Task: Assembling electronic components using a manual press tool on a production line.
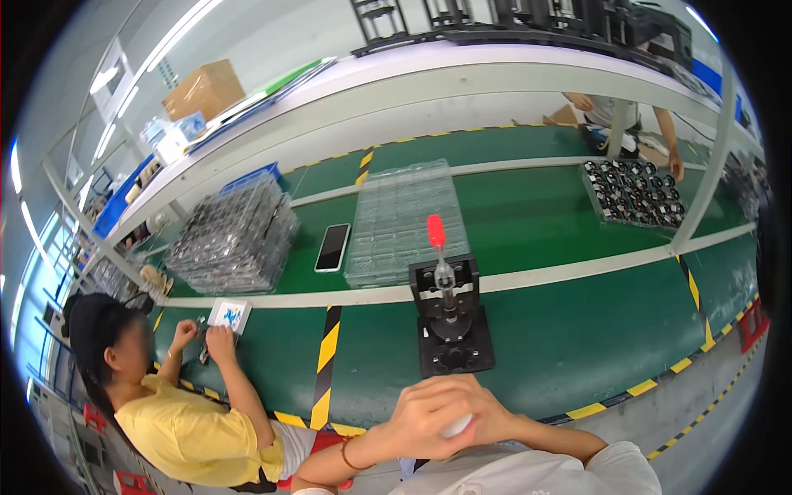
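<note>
My left hand (pixel 425 417), with a reddish band on its wrist, and my right hand (pixel 488 410) are closed together in front of my body at the bench's near edge. A small whitish piece (pixel 456 426) shows between them; its kind cannot be made out, and most fingers overlap or are hidden. Just beyond my hands stands a black toggle-clamp fixture (pixel 450 330) on a flat base. Its lever points upward and ends in a red grip (pixel 436 231). Neither hand touches the fixture's lever.
Behind the fixture lie clear plastic trays (pixel 404 219), a phone (pixel 332 247) and a tall tray stack (pixel 235 235). A filled parts tray (pixel 634 193) sits far right, near another person's hand (pixel 676 165). A yellow-shirted co-worker (pixel 194 429) works at left. A shelf (pixel 462 82) spans overhead.
</note>
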`<action>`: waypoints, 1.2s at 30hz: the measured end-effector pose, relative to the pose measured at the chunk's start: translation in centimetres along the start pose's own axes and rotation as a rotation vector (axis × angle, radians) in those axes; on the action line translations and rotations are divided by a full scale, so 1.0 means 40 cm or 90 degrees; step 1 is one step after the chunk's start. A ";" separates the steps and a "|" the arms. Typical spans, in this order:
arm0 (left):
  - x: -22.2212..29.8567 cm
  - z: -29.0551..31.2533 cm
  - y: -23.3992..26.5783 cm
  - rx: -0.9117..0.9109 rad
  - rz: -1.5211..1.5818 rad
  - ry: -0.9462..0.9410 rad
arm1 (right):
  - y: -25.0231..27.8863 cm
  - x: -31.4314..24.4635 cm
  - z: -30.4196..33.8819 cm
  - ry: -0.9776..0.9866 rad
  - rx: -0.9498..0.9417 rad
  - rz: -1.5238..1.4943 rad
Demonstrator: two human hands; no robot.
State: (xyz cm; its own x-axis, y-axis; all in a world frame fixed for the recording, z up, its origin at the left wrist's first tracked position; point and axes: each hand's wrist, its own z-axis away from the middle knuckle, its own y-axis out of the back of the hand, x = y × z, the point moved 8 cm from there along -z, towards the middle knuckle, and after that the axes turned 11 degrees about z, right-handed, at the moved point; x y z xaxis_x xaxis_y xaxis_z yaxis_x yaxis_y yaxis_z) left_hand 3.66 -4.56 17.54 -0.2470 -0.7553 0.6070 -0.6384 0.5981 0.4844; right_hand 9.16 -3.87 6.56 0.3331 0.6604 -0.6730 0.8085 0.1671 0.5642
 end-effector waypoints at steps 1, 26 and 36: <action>-0.033 0.007 0.023 0.117 -0.118 0.096 | 0.010 0.019 0.001 -0.055 0.043 0.056; 0.025 -0.001 0.074 -0.033 -0.135 0.019 | 0.013 -0.008 0.014 -0.123 0.067 0.003; 0.078 0.088 0.210 0.530 0.062 -0.087 | 0.212 -0.118 -0.068 -0.018 0.268 -0.011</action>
State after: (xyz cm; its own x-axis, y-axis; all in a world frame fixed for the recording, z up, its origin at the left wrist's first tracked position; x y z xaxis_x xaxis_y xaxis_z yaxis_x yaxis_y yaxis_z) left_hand -5.05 -2.84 21.27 -0.3796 -0.7687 0.5148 -0.9251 0.3093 -0.2203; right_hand 13.10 -3.57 15.83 0.3261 0.6388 -0.6968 0.9398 -0.1394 0.3121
